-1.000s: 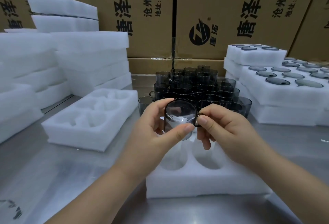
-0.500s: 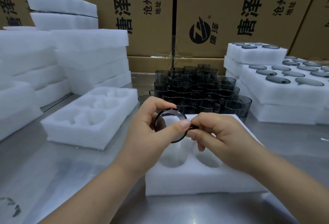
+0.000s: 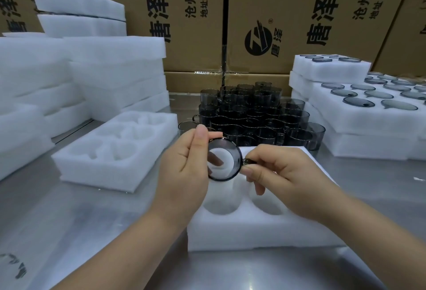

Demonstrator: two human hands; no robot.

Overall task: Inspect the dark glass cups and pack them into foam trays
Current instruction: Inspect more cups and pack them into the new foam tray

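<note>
Bare forearms (image 3: 129, 239), left grip (image 3: 182, 169) and right grip (image 3: 283, 174), short plain fingernails (image 3: 201, 131).

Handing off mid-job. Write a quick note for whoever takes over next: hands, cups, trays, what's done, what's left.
Left hand grips the dark cup by its body; right hand pinches its handle.
The cup is held mouth toward the camera, above the front foam tray, whose two visible pockets are empty.
Done: filled trays stacked at right.
Left: finish inspecting this cup, seat it, then work through the cup pile behind the tray. A spare empty tray sits at left.
</note>
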